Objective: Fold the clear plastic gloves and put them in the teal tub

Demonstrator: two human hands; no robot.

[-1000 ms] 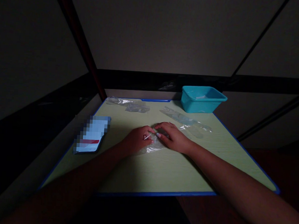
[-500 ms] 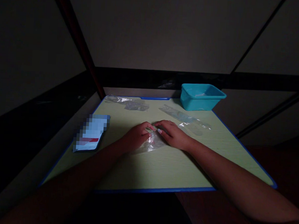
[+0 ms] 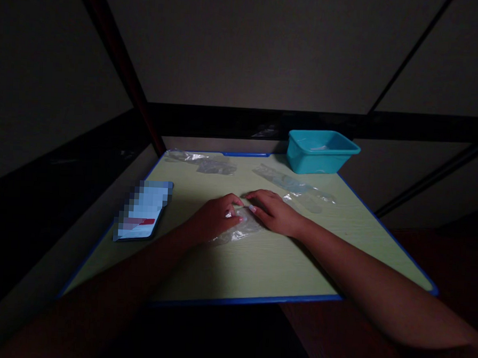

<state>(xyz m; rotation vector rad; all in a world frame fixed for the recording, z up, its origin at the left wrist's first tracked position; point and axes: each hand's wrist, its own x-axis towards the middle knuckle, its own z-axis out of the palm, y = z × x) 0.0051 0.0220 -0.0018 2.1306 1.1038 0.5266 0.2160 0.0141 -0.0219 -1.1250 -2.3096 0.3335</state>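
Observation:
A clear plastic bag (image 3: 240,231), crinkled and shiny, lies on the table between my two hands. My left hand (image 3: 215,216) has its thumb on top of the bag and the index finger curled at the bag's far edge. From the other side, my right hand (image 3: 275,213) pinches the bag's far right edge, thumb near the fingers, which stretch forward. The tips of both hands are close together but apart. Part of the bag is hidden under the left hand.
A phone (image 3: 143,211) with a lit screen lies at the left. Clear plastic bags (image 3: 217,168) lie at the far left, with more flat plastic bags (image 3: 281,178) right of centre. A turquoise basket (image 3: 320,159) stands at the back right. The table (image 3: 258,276) has a blue rim.
My left thumb has come away from the right thumb and now lies stretched over the bag. The bag has flattened slightly. My right hand is nearly where it was.

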